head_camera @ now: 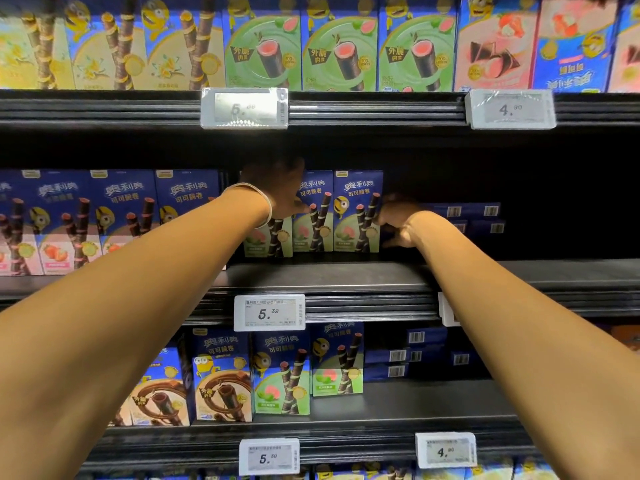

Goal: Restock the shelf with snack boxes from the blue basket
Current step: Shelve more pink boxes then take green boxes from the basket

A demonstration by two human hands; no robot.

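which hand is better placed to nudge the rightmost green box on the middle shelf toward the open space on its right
Right, probably. The right hand is at the right edge of the rightmost green box, next to the open shelf space. The left hand is up by the boxes further left.

1. Setting: a shop aisle, seen as I face it.
2. Black tiered shelves [346,275] carry rows of identical snack boxes [356,211], faces forward.
3. Price tags [269,312] clipped to the shelf edges read 5.39 and 4.90.
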